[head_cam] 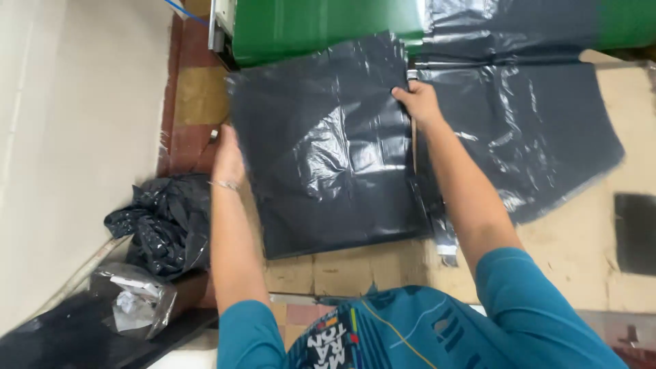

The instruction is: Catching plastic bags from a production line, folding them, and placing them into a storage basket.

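Brown cardboard sheets [355, 270] cover the worktop, with a green machine [321, 24] at the far edge. On the cardboard lies a flat black plastic bag [321, 150], held at both sides. Left hand [227, 156] lies flat along the bag's left edge, fingers stretched out. Right hand [418, 101] pinches the bag's far right edge. More black plastic sheeting [533, 130] spreads to the right, just beside it. A crumpled black bag [164, 222] sits near left.

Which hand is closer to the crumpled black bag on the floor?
Left. The left hand is just above the crumpled black bag; the right hand is far across the flat black sheet.
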